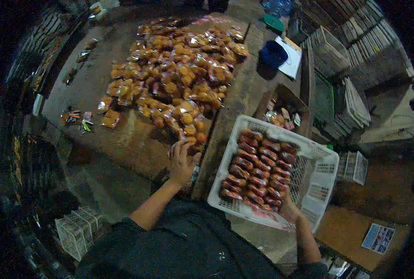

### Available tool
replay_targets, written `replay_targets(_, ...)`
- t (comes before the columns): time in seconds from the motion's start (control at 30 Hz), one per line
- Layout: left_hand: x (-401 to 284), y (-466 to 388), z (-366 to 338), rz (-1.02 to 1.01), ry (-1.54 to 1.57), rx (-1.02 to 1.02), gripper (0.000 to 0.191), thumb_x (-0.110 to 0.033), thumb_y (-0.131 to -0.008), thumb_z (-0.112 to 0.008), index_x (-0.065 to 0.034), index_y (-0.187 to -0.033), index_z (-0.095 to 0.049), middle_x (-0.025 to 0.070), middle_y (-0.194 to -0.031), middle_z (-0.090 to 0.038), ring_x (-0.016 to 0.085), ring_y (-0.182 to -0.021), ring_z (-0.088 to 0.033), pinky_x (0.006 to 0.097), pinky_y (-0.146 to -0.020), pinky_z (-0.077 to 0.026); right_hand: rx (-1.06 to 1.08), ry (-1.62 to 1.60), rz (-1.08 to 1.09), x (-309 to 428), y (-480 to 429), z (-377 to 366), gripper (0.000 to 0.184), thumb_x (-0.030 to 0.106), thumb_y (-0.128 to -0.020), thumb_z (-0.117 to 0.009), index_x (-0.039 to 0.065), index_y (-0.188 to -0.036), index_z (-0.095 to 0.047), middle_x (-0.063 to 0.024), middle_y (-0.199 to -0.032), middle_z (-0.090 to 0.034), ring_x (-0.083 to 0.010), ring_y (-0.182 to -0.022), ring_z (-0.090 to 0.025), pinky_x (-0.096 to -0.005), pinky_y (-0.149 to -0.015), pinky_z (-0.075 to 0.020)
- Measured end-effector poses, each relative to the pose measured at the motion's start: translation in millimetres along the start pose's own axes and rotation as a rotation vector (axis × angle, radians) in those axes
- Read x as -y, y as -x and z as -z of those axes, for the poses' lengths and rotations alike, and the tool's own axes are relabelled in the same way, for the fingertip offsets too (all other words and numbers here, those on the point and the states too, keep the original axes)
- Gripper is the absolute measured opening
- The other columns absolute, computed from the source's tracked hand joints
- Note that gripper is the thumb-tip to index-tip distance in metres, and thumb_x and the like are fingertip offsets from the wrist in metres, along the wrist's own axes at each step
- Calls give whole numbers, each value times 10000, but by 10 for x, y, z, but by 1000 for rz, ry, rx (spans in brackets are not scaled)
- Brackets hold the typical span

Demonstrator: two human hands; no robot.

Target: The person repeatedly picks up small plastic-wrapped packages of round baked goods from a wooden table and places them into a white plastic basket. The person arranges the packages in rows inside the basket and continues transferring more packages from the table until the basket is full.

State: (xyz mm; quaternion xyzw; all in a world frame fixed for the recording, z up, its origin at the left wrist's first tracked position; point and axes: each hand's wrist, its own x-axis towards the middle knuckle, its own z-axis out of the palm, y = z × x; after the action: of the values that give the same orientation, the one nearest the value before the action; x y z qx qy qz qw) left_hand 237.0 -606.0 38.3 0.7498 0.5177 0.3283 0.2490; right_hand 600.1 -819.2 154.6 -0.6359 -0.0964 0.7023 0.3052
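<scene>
A large heap of clear-wrapped golden baked goods [179, 73], seemingly small buns, covers much of the wooden table. My left hand [181, 163] is at the heap's near edge, fingers spread, with its fingertips at a pack of round buns [189, 129]. Whether they touch it is unclear. To the right, a white plastic crate [327, 164] holds wrapped brown buns [259, 171] standing in three rows. Inside the crate's near side, my right hand [290, 208] is against the end of the right-hand row. Its fingers are partly hidden and blurred, so a grip on a pack cannot be made out.
Behind the crate stands a cardboard box [294, 101] with wrapped items. Farther back are a dark blue container [273, 54] and white paper [290, 59]. Small colourful items [79, 118] lie at the table's left. Stacked crates [329, 48] line the right; another crate [79, 230] is at lower left.
</scene>
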Motion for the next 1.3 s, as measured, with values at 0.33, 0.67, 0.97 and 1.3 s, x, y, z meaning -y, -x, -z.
replay_targets(0.33,1748,-645,401,-156,-146,387,784,-436,-924,-611,-192,-1564,-229,127,-1622,-140,409,-1470,-172,590,-1176,-169,-388,573,682,1159,-1083,-2173,301,242,-955,-636,4,-1139,-627,-180,-1058,-668,-302,-905,-670,-406,-818,-521)
replay_targets(0.67,3171,-879,2080,174,-356,246,817,-488,-942,-542,-57,-1553,-212,184,-1623,-142,397,-1490,-140,556,-1195,-114,-794,1130,548,588,-3098,-4033,921,530,-891,-626,55,-1548,-189,-303,-1459,-363,-483,-1376,-315,-546,-1130,-289)
replay_targets(0.97,3657,-1535,2421,128,-493,86,640,-425,-1023,-419,-73,-1536,-269,208,-1602,-199,416,-1463,-216,568,-1170,-180,-571,1233,1110,1881,-3701,-5906,660,378,-880,-704,127,-1430,-438,-147,-1505,-355,-373,-1405,-291,-515,-1152,-255)
replay_targets(1.3,3535,-1232,2167,370,-233,358,639,-396,-1040,-383,-43,-1547,-219,236,-1612,-106,475,-1468,-120,639,-1158,-74,-323,1500,908,1639,-3947,-5584,575,361,-868,-683,186,-1385,-502,-103,-1452,-452,-356,-1386,-363,-526,-1176,-210)
